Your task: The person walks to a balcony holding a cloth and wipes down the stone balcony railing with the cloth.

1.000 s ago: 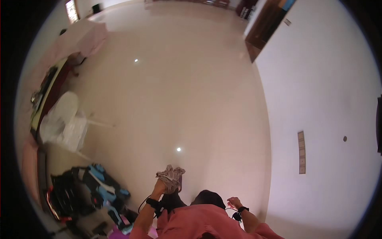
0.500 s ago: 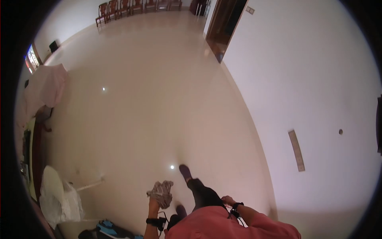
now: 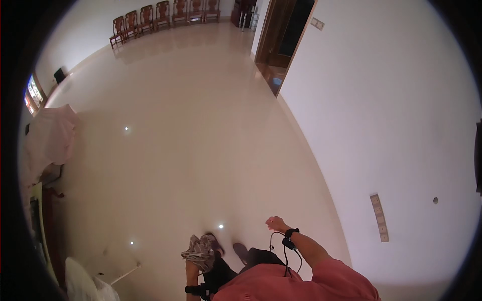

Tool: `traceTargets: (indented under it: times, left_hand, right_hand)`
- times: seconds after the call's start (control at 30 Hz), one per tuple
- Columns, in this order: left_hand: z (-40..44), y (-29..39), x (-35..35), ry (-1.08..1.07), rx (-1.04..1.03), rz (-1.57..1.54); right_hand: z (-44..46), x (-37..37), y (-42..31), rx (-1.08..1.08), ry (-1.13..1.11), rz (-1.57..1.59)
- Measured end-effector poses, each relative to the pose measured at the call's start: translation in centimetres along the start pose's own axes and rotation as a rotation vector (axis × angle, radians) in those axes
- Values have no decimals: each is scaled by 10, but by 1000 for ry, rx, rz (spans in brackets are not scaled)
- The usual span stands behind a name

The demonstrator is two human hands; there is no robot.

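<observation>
A crumpled grey-brown cloth (image 3: 200, 251) bunches over my left hand (image 3: 192, 265) at the lower middle of the head view. The cloth hides most of the fingers, which are closed on it. My right hand (image 3: 274, 222) is stretched out over the floor to the right, its fingers curled in, and I see nothing in it. A black strap device (image 3: 289, 239) with a loose cable sits on the right wrist, and another band (image 3: 198, 290) is on the left. Below the hands are my dark shoes (image 3: 241, 252).
Glossy beige floor (image 3: 165, 165) stretches ahead. A white wall (image 3: 391, 100) with a socket strip (image 3: 380, 217) runs along the right, past a doorway (image 3: 281, 45). Wooden chairs (image 3: 161, 14) line the far wall. Pink-covered furniture (image 3: 52, 133) and a white plastic-wrapped object (image 3: 83, 283) stand left.
I have moved forward across the floor, and my feet have changed places in the stride. My right hand has swung forward from beside my hip. The cloth stays in my left hand.
</observation>
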State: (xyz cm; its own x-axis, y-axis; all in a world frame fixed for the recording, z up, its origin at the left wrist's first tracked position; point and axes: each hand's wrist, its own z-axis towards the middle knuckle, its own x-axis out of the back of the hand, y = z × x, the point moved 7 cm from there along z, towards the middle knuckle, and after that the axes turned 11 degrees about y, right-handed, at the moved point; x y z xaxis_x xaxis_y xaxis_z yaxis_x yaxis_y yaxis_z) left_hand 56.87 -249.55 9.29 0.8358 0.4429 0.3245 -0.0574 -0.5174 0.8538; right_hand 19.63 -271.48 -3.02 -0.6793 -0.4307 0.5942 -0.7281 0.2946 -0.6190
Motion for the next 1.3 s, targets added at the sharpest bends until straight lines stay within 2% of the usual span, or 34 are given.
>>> traceTargets:
  times: [0.07,0.13,0.2,0.27,0.3,0.37,0.4,0.43,0.5,0.57,0.6,0.67,0.73,0.77,0.8,0.83,0.87,0.9,1.03,1.1,1.13,1.17,1.2,1.23,1.3]
  left_hand:
    - [30,0,13,4,-8,-17]
    - [55,19,19,-36,66,-15]
    - [90,6,27,-79,136,-10]
    - [150,-2,35,-111,-381,318]
    - [164,13,36,-117,-387,308]
    - [187,60,63,-166,-188,222]
    - [192,92,72,-69,-136,-54]
    - [220,91,76,-79,-147,-56]
    - [264,101,71,-201,-685,495]
    - [297,105,86,-181,-733,526]
    - [313,113,94,-145,-774,552]
    - [339,130,102,-61,-848,599]
    - [363,144,110,30,-912,638]
    - [372,155,111,29,-912,635]
    - [388,157,114,-58,-720,454]
    - [403,157,113,-141,-524,274]
    - [413,161,109,-138,-521,273]
    - [422,163,103,-189,-535,384]
    - [475,171,93,-395,-595,855]
    - [505,168,93,-438,-616,994]
    - [514,150,103,-258,-614,674]
    - [528,146,119,-81,-599,351]
    - [545,150,109,-272,-578,734]
    - [559,167,112,-278,-586,741]
    - [564,228,114,-301,-685,1089]
  right_hand:
    - [18,-18,-35,181,-9,-49]
    - [30,-27,-49,131,-11,-58]
    - [38,-41,-53,59,-43,-94]
    - [53,-54,-54,30,-49,-145]
    - [54,-54,-43,16,-45,-163]
    - [56,-61,-39,-106,-51,-203]
    - [58,-60,-51,-111,-41,-195]
    - [59,-64,-59,-198,-43,-161]
    - [64,-69,-81,-298,-37,-119]
    - [79,-86,-116,-167,-130,-210]
    - [91,-98,-117,-171,-120,-200]
    - [114,-115,-152,248,-145,-514]
    - [132,-122,-177,188,-124,-484]
    - [143,-123,-179,130,-113,-451]
    - [153,-132,-201,407,-92,-593]
    - [166,-131,-206,407,-93,-597]
    - [174,-125,-215,135,-165,-415]
    - [183,-128,-213,-134,-233,-228]
    - [244,-138,-242,-120,-195,-188]
    - [281,-140,-260,43,-138,-277]
    - [293,-139,-277,145,-154,-263]
    - [307,-137,-297,139,-152,-246]
    - [322,-132,-309,-5,-129,-136]
    - [337,-127,-324,-148,-104,-30]
    - [371,-124,-360,-78,-151,-83]
